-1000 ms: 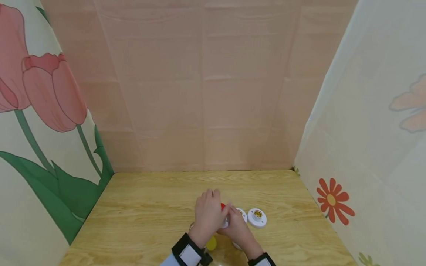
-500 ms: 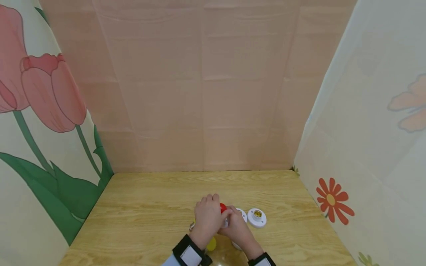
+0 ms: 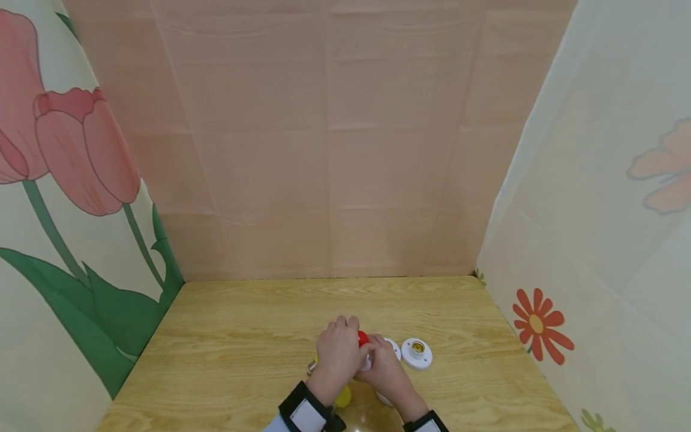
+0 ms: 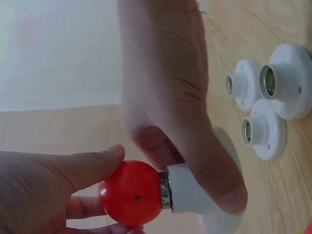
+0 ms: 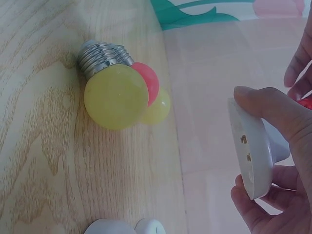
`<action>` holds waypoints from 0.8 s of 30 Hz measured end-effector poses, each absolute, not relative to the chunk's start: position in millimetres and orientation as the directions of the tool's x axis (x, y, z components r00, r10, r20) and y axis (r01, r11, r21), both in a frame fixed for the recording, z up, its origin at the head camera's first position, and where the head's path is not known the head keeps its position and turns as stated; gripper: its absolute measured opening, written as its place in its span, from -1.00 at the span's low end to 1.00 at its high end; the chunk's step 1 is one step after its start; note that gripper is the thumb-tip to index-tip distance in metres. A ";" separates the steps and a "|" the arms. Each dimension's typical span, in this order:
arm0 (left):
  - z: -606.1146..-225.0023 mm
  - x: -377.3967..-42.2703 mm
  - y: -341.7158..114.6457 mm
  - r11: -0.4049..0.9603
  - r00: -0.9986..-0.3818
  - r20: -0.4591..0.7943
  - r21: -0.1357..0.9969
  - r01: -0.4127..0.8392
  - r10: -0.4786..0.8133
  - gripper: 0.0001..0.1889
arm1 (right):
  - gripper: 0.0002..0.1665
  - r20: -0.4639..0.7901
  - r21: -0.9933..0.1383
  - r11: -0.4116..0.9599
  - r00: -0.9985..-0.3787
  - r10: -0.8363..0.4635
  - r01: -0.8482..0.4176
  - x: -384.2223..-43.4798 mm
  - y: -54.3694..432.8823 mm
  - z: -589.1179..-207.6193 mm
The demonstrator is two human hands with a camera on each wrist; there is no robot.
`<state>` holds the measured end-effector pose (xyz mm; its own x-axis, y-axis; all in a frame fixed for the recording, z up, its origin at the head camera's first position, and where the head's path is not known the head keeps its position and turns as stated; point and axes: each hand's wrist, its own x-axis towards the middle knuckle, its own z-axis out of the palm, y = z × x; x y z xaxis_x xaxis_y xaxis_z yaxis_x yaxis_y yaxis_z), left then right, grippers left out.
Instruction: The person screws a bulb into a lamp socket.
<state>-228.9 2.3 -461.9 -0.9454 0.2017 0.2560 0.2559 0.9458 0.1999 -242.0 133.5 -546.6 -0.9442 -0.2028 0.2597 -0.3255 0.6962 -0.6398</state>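
My left hand pinches a red light bulb between thumb and fingers. Part of the bulb's metal screw base shows at the mouth of a white lamp holder. The right hand grips that holder, thumb and fingers round its round base. In the right wrist view the underside of the lamp holder is turned toward the camera, raised off the table. Seen from the head, both hands, left hand and right hand, meet over the table's front middle, with the red bulb between them.
Several more white lamp holders stand on the wooden table, right of the hands. On the left lie loose bulbs: a yellow bulb, a red one behind it and another yellow one. Patterned cloths hang round the table.
The left hand has shifted slightly downward and turned a little, so more of the red bulb shows. The right hand has stayed nearly still on the lamp holder.
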 end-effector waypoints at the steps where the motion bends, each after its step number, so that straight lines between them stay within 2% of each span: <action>1: -460.6 -228.8 1.8 0.941 -0.950 0.237 0.220 0.258 0.205 -0.47 | -0.23 0.270 -0.632 0.699 -0.941 -0.206 -0.335 -241.8 133.5 -546.6; 6: -455.8 -228.1 -0.7 0.912 -0.951 0.195 0.290 0.290 0.240 -0.59 | -0.26 0.329 -0.594 0.710 -0.919 -0.215 -0.379 -241.5 132.8 -549.0; 18: -457.3 -226.9 -2.7 0.911 -0.926 0.237 0.221 0.347 0.295 -0.66 | -0.26 0.356 -0.585 0.706 -0.908 -0.219 -0.399 -242.9 132.1 -556.2; 21: -455.7 -226.8 -2.9 0.910 -0.930 0.217 0.230 0.345 0.297 -0.62 | -0.24 0.350 -0.583 0.710 -0.911 -0.220 -0.395 -243.4 131.9 -556.0; 24: -452.0 -226.9 -3.1 0.901 -0.937 0.183 0.272 0.339 0.297 -0.49 | -0.23 0.348 -0.581 0.714 -0.912 -0.217 -0.391 -243.1 131.6 -554.2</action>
